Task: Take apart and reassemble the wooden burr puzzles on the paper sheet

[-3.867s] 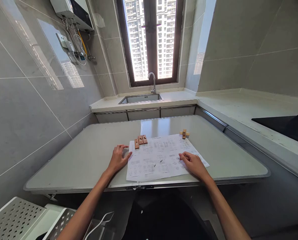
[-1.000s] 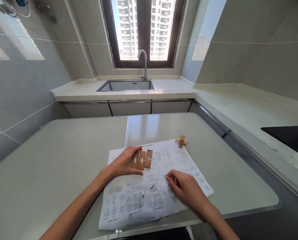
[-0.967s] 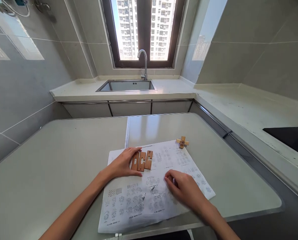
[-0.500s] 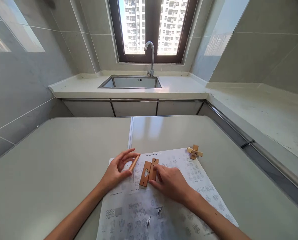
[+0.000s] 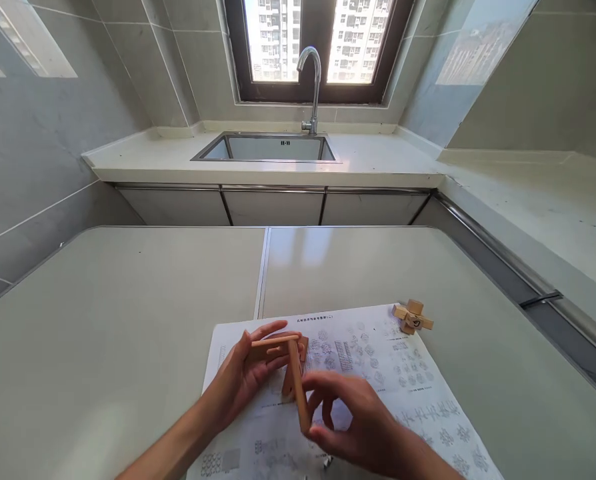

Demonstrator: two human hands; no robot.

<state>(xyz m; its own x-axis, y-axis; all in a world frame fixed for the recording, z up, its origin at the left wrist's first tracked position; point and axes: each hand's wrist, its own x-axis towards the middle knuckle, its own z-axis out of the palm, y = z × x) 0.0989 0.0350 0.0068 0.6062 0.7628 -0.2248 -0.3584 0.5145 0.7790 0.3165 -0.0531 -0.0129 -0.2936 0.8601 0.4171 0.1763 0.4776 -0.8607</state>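
My left hand (image 5: 255,367) holds a flat wooden piece (image 5: 274,341) between thumb and fingers, nearly level. Pinched in my right hand (image 5: 348,413) is a long wooden piece (image 5: 299,390), tilted up on its edge. Its far end meets the end of the left hand's piece, forming a corner. Behind it, another wooden piece (image 5: 288,385) is partly hidden, low over the printed paper sheet (image 5: 373,373). The sheet shows many small drawings of shapes.
An assembled light wood block cross (image 5: 413,317) sits at the sheet's upper right corner. The pale table (image 5: 128,320) has a seam up its middle. Beyond are a counter (image 5: 378,150), a sink (image 5: 273,148), a faucet (image 5: 314,93) and a window.
My right hand has lifted a wooden piece off the paper and brought it against the left hand's piece. The left hand has turned its piece and moved right. The view has shifted slightly.
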